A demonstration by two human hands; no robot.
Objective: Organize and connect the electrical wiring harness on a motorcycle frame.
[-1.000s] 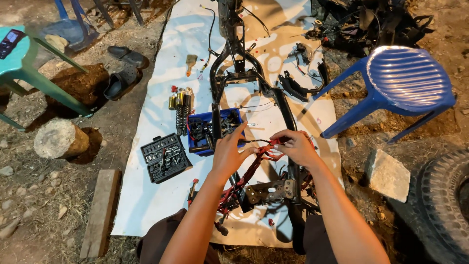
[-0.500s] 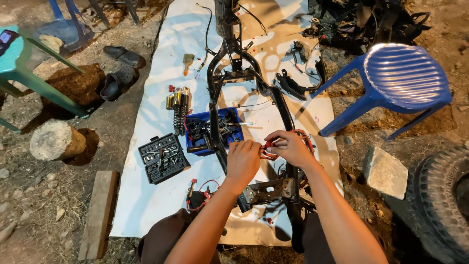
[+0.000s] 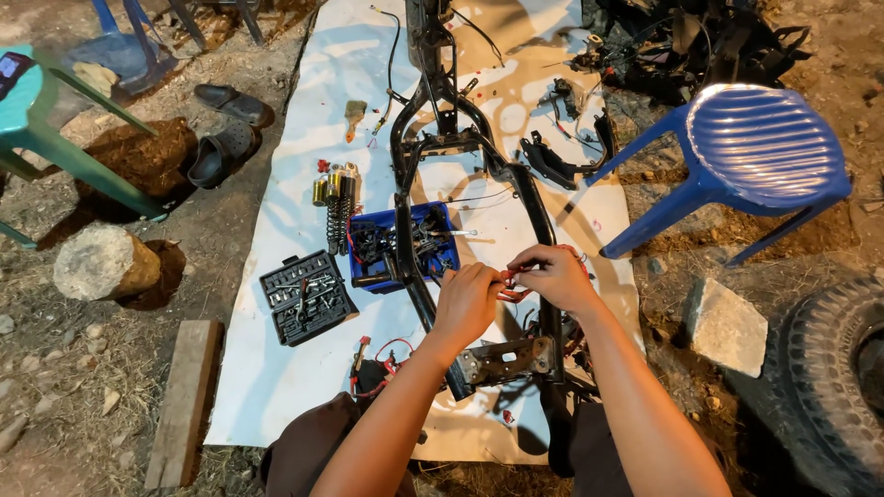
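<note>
I've got both hands together over the black motorcycle frame [image 3: 525, 198], which lies along the white sheet [image 3: 295, 175] on the dirt. My left hand [image 3: 468, 302] is curled shut, fingers pinching the red wires [image 3: 509, 294] from the left. My right hand [image 3: 555, 276] closes on the same bundle from the other side, fingertips meeting the left ones right above the frame's right rail. The wires sit between the two hands, just above the grey bracket [image 3: 505, 359] at the near end of the frame. Left of my hands, a blue tray [image 3: 433, 221] of parts sits against the frame's left rail. Further left lie a black socket set [image 3: 306, 296] and two coil springs [image 3: 339, 210]. A blue plastic chair [image 3: 750, 156] stands off to the right, a tyre [image 3: 829, 368] at the lower right edge.
</note>
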